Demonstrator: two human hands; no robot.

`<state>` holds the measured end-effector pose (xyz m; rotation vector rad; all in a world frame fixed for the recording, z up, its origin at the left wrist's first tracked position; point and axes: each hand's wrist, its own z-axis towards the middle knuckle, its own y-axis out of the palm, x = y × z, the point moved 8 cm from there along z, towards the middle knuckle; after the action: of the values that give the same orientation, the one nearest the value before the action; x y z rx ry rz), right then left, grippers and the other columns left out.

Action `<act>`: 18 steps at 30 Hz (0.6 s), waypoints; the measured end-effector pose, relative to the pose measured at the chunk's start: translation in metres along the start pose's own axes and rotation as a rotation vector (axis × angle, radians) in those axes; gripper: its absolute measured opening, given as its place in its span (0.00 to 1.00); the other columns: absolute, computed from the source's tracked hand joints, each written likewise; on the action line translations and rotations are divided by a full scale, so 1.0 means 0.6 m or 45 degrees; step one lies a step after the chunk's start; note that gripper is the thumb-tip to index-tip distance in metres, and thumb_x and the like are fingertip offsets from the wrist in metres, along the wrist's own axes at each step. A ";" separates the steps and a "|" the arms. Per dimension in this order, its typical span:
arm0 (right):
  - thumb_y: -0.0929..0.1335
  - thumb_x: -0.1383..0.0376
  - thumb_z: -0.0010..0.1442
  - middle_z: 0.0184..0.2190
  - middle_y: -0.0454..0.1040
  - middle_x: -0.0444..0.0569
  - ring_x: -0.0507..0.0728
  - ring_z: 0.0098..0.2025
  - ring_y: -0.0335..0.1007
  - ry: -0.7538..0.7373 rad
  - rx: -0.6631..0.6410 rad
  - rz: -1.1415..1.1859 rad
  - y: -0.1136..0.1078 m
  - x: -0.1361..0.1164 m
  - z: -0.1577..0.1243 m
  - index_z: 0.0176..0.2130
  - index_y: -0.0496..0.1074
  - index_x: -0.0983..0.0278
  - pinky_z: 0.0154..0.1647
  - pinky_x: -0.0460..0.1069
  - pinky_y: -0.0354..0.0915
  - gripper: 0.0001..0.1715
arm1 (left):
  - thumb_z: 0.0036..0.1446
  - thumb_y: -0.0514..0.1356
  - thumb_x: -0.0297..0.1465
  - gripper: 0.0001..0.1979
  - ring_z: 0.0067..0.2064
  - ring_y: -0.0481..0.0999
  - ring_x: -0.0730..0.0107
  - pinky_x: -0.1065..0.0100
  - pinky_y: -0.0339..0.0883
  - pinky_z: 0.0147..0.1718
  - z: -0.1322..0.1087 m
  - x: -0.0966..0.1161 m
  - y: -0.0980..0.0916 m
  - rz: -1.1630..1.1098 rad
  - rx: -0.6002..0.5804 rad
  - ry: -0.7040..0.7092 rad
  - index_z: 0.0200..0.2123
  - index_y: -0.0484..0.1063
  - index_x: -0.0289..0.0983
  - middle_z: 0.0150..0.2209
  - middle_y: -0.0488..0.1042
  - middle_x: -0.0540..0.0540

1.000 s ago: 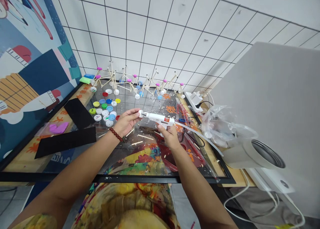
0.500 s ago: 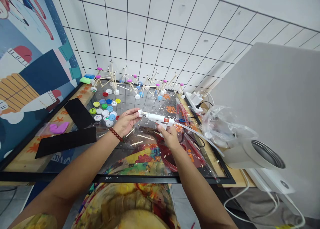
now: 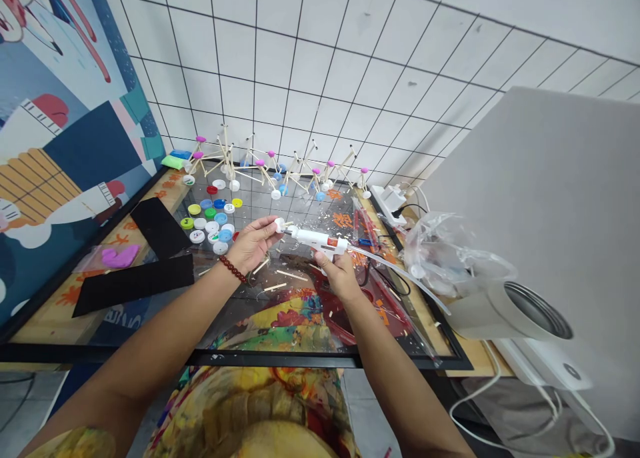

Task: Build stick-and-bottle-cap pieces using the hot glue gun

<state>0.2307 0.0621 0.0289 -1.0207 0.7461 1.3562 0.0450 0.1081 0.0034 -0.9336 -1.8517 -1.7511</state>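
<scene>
Between thumb and fingers, my left hand (image 3: 253, 246) pinches a white bottle cap (image 3: 279, 225). My right hand (image 3: 337, 271) is wrapped round the handle of a white glue gun (image 3: 315, 238). The gun's metal nozzle points left and meets the cap, or comes very close to it; whether they touch I cannot tell. A long clear glue stick (image 3: 400, 269) sticks out of the gun's back end. Just left of my left hand lie several coloured bottle caps (image 3: 213, 227). Short wooden sticks (image 3: 292, 275) are scattered on the glass top below the gun.
Several wooden-stick frames (image 3: 265, 171) with caps and pink blobs stand along the tiled wall. Black strips (image 3: 137, 285) and purple clay (image 3: 120, 255) lie left. At right are a power strip (image 3: 387, 203), a crumpled plastic bag (image 3: 440, 245) and a grey cylinder (image 3: 500, 308).
Both hands hold nearly the same pose, cap and glue gun together. The whole view has shifted very slightly.
</scene>
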 end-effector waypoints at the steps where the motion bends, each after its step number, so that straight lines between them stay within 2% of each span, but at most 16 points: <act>1: 0.69 0.49 0.59 0.43 0.80 0.51 0.63 0.48 0.75 -0.001 -0.007 0.006 0.001 0.000 0.000 0.45 0.77 0.62 0.55 0.58 0.67 0.23 | 0.48 0.68 0.19 0.08 0.36 0.78 0.72 0.67 0.73 0.43 0.001 0.000 0.000 -0.003 -0.005 0.000 0.33 0.78 0.31 0.34 0.80 0.46; 14: 0.70 0.48 0.57 0.45 0.79 0.52 0.63 0.49 0.74 0.050 0.041 0.016 -0.006 0.018 -0.001 0.44 0.77 0.63 0.57 0.58 0.65 0.24 | 0.49 0.68 0.20 0.08 0.37 0.78 0.71 0.65 0.71 0.45 -0.002 0.001 0.002 -0.025 -0.024 -0.016 0.34 0.77 0.32 0.35 0.80 0.45; 18: 0.70 0.48 0.57 0.43 0.80 0.51 0.63 0.47 0.75 0.053 0.047 0.025 -0.007 0.017 0.000 0.44 0.77 0.63 0.55 0.58 0.66 0.25 | 0.49 0.68 0.20 0.08 0.37 0.78 0.71 0.66 0.71 0.45 -0.002 0.001 0.004 -0.034 -0.040 -0.015 0.35 0.77 0.32 0.35 0.80 0.45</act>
<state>0.2358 0.0667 0.0203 -1.0172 0.8114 1.3369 0.0461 0.1070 0.0060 -0.9366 -1.8576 -1.7989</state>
